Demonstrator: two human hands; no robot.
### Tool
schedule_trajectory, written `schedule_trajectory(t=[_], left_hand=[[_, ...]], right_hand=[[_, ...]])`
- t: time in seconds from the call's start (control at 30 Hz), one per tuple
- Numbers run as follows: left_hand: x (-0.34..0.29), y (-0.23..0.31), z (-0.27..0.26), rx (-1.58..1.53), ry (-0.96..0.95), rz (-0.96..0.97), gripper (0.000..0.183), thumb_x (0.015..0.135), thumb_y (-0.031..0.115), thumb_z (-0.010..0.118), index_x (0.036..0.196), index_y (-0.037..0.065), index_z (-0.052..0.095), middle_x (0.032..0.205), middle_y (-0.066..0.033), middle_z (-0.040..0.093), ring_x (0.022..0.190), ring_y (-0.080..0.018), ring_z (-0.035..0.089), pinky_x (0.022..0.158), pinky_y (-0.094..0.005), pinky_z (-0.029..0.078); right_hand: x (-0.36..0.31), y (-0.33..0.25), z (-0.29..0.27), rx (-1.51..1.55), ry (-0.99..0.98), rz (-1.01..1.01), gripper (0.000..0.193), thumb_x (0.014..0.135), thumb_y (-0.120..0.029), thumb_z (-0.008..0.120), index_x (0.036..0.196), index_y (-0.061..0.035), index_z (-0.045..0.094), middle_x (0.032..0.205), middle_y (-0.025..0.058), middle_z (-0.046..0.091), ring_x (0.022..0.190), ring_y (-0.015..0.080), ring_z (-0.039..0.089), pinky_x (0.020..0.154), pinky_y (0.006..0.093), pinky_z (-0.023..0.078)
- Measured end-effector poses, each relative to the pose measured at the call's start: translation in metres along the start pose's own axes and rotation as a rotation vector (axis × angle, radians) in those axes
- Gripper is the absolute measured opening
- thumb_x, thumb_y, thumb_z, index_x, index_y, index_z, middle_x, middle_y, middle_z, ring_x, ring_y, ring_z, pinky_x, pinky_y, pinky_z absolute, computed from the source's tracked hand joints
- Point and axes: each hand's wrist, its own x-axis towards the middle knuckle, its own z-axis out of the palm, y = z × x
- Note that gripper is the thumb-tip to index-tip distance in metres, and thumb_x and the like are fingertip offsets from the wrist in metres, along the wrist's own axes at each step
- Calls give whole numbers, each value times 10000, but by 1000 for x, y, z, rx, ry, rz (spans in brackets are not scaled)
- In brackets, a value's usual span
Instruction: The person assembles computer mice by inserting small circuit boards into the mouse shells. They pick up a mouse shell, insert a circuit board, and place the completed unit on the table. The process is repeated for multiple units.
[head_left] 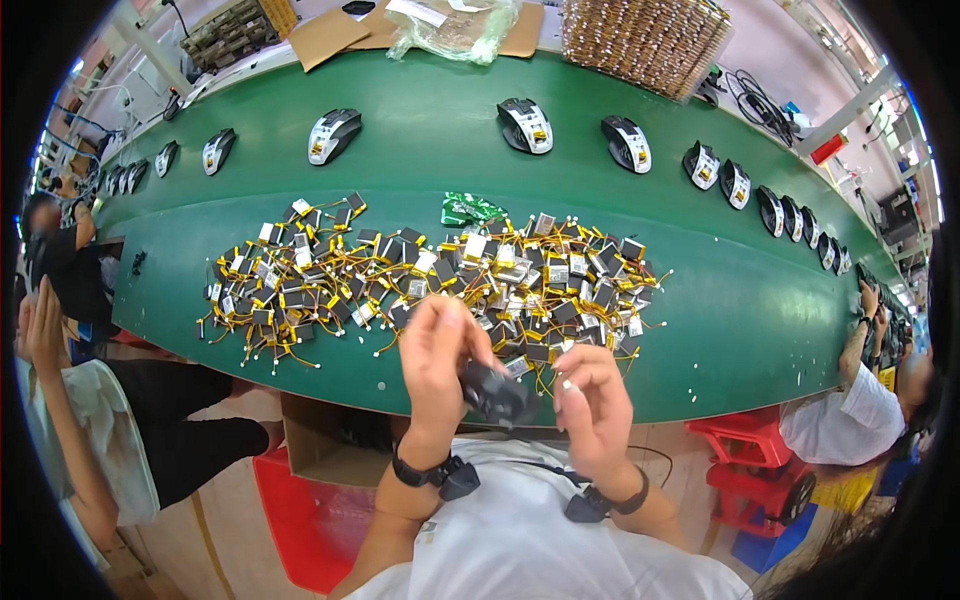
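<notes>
Above the near edge of the bench, my left hand [437,362] is closed around a black computer mouse part [497,396], blurred by motion. My right hand [597,408] is just to its right, apart from it, with thumb and fingers curled toward each other. A small white spot shows at its fingertips; what it is cannot be made out. Beyond both hands spreads a heap of small battery packs [555,272], silver and black with yellow tape, thin wires and white connectors. A green circuit board [470,208] lies at the heap's far side.
A row of partly assembled mice [525,126] runs along the green bench [720,300]. Behind it stand a brown stack [640,45] and clear plastic wrap [455,30] on cardboard. Co-workers sit left and right. A red stool [745,440] and cardboard box [325,440] are below.
</notes>
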Motion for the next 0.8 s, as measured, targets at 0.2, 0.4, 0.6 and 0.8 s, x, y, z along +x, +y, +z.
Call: schedule_trajectory(t=[0.2,0.4,0.6,0.8], left_hand=[[15,6,32,-233,-46,-8,313,1040,330,367,949,61,497,825,-139,627,754,-231,650,716,-354,556],[-7,-17,36,-354,-202,-201,619,1024,539,272,1368,45,416,1391,-262,487,1239,-327,542,1041,-438,455],[-17,-14,16,-101,-483,-23,1115,821,577,694,1561,53,45,1537,-263,300,1329,-302,469,1079,-401,402],[-21,-7,3,-191,-677,83,1310,758,270,841,1535,94,-200,1595,-293,73,1458,-351,257,1141,-443,281]], right_hand=[[26,-3,22,-436,187,-448,108,884,-2,613,975,-12,554,1256,245,549,631,92,470,592,228,431],[52,-13,2,-245,-26,-33,67,895,-14,632,934,8,582,1173,147,666,587,19,422,547,181,382],[33,-14,8,-73,132,-2,72,947,-45,601,958,23,577,1077,129,637,777,47,561,652,175,458],[31,-6,22,79,192,-86,69,957,-35,582,988,21,558,1056,133,627,850,86,583,741,221,484]])
